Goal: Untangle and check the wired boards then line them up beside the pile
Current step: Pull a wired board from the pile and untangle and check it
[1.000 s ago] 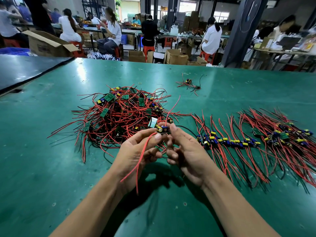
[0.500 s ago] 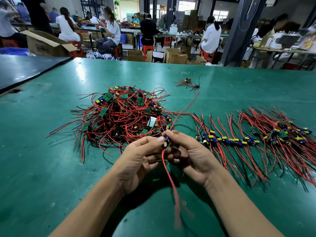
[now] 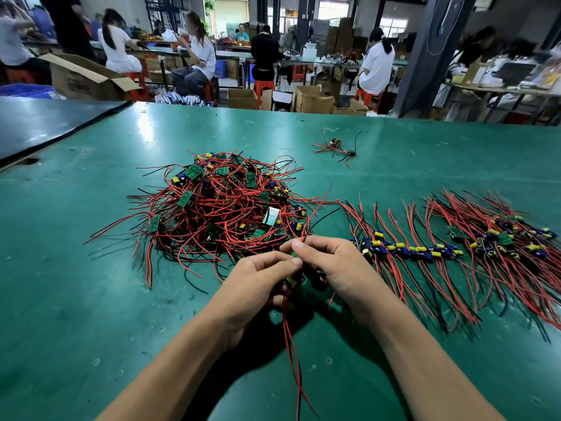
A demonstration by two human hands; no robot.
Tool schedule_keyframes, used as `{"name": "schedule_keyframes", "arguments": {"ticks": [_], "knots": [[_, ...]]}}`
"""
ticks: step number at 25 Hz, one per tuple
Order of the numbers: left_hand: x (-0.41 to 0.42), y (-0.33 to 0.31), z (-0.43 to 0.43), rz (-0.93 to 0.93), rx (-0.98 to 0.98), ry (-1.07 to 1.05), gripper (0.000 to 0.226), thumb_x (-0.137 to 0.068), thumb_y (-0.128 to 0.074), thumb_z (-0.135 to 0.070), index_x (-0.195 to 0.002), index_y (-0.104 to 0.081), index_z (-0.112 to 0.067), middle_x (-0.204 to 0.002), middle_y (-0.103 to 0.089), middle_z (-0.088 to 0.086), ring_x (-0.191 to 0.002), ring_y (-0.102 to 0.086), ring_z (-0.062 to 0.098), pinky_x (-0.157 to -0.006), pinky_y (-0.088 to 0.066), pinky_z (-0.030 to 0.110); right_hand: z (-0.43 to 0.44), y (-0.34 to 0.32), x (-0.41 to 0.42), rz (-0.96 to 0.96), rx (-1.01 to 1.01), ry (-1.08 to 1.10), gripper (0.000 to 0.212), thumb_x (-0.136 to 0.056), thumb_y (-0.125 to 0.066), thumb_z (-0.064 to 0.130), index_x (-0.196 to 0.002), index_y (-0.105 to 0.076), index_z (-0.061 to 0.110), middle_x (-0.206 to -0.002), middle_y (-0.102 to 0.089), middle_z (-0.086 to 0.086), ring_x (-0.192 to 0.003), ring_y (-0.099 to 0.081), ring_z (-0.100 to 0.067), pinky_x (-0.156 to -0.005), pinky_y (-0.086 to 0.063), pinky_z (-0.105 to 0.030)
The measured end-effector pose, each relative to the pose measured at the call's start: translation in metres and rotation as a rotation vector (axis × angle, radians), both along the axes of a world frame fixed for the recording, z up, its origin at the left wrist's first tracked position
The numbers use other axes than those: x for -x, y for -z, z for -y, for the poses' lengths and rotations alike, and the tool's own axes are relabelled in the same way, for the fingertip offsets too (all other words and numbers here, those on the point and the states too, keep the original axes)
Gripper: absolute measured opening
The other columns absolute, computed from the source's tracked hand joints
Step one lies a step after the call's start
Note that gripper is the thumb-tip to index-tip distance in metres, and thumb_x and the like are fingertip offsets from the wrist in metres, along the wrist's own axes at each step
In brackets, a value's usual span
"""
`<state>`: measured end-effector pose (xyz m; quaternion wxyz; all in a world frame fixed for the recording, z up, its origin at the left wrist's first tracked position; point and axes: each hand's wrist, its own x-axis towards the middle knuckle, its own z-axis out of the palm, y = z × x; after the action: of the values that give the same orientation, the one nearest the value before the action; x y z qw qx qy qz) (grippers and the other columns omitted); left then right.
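Left hand (image 3: 258,287): fingers curled round a small wired board (image 3: 294,281), with the thumb tip against the right forefinger.
Right hand (image 3: 334,268): thumb and forefinger pinch that board's wires just above it, the other fingers curled underneath.
Wired board: held between both hands over the bench (image 3: 91,299) and mostly hidden by fingers. Its red leads (image 3: 291,344) hang toward the person.
Pile (image 3: 224,208): a tangled heap of green boards and red and black wires, just beyond the hands and to their left.
Row (image 3: 409,250): boards laid side by side to the right of the pile, their wires trailing toward the near edge.
Denser group (image 3: 510,238): further right, touching the row.
Stray board (image 3: 335,144): alone, well beyond the pile.
Background: seated workers and an open cardboard box (image 3: 85,77).
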<state>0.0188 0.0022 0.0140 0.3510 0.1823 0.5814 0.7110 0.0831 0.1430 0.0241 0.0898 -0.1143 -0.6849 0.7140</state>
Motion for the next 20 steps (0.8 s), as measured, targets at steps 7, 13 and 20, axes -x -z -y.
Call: {"name": "schedule_keyframes", "arguments": {"ticks": [7,13,20], "knots": [[0.000,0.004,0.002,-0.060,-0.010,-0.025,0.011,-0.086,-0.067,-0.008,-0.082,-0.077,-0.011,-0.084,-0.074,0.016,-0.066,-0.071,0.026,-0.055,-0.056,0.025,0.001,0.002,0.001,0.047,-0.020,-0.086,0.027,-0.100,-0.059,0.029,-0.106,-0.076,0.009,-0.082,-0.073,-0.004,-0.067,-0.065,-0.008,-0.051,-0.049,-0.018],[0.002,0.007,0.003,-0.081,0.003,-0.009,0.007,-0.084,-0.067,0.000,-0.087,-0.073,0.003,-0.092,-0.073,0.016,-0.065,-0.069,0.026,-0.058,-0.056,0.028,0.010,0.007,0.004,0.116,-0.051,-0.156,0.042,-0.100,-0.053,0.046,-0.108,-0.074,0.010,-0.077,-0.062,-0.008,-0.058,-0.051,-0.015,-0.050,-0.042,-0.020],[-0.001,0.003,0.003,0.007,0.023,0.009,0.011,-0.081,-0.069,-0.001,-0.074,-0.075,-0.008,-0.080,-0.072,0.021,-0.063,-0.070,0.027,-0.058,-0.059,0.030,0.001,0.006,0.003,0.102,-0.066,-0.077,0.035,-0.103,-0.051,0.038,-0.106,-0.074,0.012,-0.080,-0.065,-0.013,-0.066,-0.061,-0.020,-0.050,-0.051,-0.023]]}}
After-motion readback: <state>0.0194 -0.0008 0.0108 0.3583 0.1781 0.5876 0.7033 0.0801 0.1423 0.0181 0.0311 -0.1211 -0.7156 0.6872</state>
